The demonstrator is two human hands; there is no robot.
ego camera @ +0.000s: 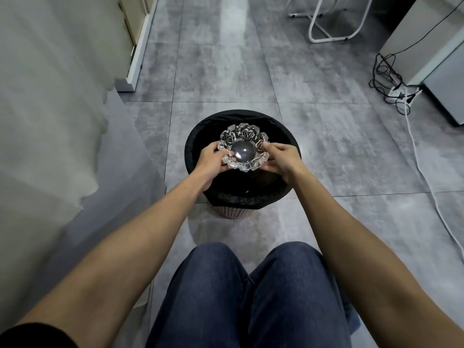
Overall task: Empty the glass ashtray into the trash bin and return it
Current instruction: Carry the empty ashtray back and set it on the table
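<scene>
A clear cut-glass ashtray point(243, 146) with a scalloped, flower-like rim hangs over the open mouth of the trash bin point(288, 187). It is tilted with its round base toward me. My left hand point(213, 162) grips its left edge and my right hand point(281, 156) grips its right edge. The bin is round, lined with a black bag, and stands on the floor just past my knees. What lies inside the bin is too dark to make out.
Grey tiled floor all around the bin. A white cloth-covered surface point(50, 121) runs along the left. At the right stand a cabinet point(437, 59), a power strip with tangled cables point(394, 86) and a white cord trailing toward me. White metal frame legs point(334, 23) stand at the back.
</scene>
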